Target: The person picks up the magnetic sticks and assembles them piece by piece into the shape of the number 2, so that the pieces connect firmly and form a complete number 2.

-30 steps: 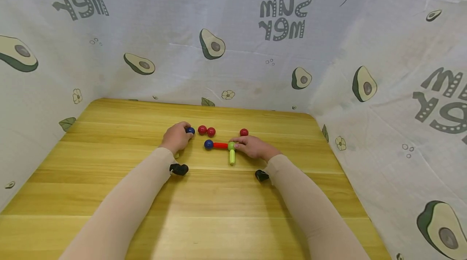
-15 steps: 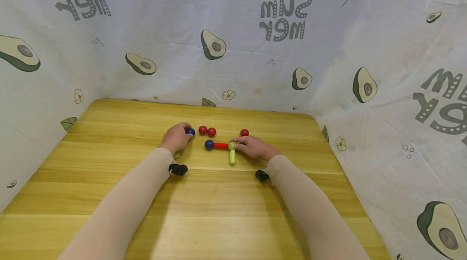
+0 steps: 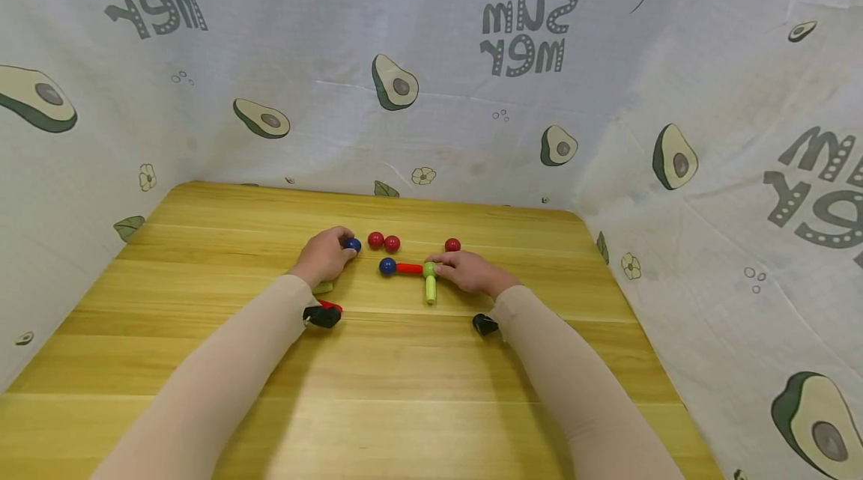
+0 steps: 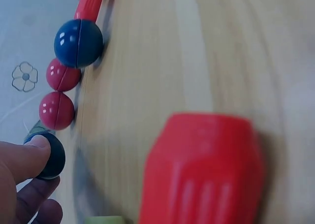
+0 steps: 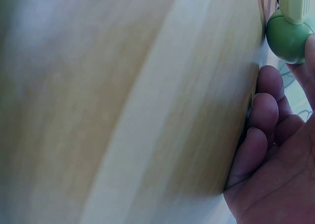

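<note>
My left hand [image 3: 322,255] pinches a dark blue ball [image 4: 53,157] between thumb and fingers, close over the table. Two red balls [image 3: 383,242] sit side by side just right of it. My right hand [image 3: 468,272] holds a green ball [image 5: 288,37] at the corner of a joined piece. From that ball a red rod [image 3: 409,269] runs left to another blue ball [image 3: 387,266], and a light green rod [image 3: 431,290] points toward me. Under my left wrist lie a loose green rod [image 3: 323,287] and a loose red rod [image 4: 204,170], both partly hidden.
Another red ball [image 3: 452,245] lies beyond my right hand. The wooden table [image 3: 398,390] ends at a white cloth [image 3: 458,135] with avocado prints, hanging at the back and sides. Black wrist cameras [image 3: 322,316] sit low beside both wrists.
My left wrist has shifted slightly left, uncovering the red rod's end and more of the loose green rod. The left hand keeps the blue ball; the right hand stays in place.
</note>
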Available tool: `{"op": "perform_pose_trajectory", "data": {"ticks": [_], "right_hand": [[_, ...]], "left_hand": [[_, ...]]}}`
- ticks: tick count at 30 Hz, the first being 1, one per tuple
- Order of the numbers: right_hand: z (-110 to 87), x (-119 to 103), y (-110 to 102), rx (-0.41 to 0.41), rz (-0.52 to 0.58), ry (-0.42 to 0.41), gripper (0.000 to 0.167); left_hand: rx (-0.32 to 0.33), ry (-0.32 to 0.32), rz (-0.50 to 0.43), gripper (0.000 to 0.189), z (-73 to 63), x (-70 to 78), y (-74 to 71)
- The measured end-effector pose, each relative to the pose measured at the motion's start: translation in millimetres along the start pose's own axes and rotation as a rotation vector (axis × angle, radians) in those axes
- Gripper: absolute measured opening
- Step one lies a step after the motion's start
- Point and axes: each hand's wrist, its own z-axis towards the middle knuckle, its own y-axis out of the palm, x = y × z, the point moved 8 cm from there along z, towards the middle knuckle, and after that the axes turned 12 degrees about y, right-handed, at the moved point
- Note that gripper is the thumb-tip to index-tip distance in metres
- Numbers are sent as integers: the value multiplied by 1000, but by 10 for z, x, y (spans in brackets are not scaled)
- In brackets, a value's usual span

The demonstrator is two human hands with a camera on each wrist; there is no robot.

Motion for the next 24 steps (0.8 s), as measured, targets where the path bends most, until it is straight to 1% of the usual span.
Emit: {"op": "perform_pose_trajectory", "data": {"ticks": [4, 10, 12, 16, 20, 24], "right_hand": [[1, 1, 2, 5, 4, 2, 41], [8, -7, -2, 8, -12, 2, 41], [12, -14, -3, 7, -16, 0, 41], [22, -17, 0, 4, -15, -1, 41], [21, -11, -1, 3, -18, 3, 42], [25, 1, 5, 1, -23, 11, 42]], "left_hand": [[-13, 41, -26, 43, -74, 68, 8], [-36, 138, -26, 39, -222, 222, 74], [-51, 177, -16, 38, -268, 277, 120], [-95, 235, -19, 36, -369, 384, 241], [-140, 266, -36, 34, -462, 484, 364], [-176, 298, -48, 36, -539, 582, 470]]}}
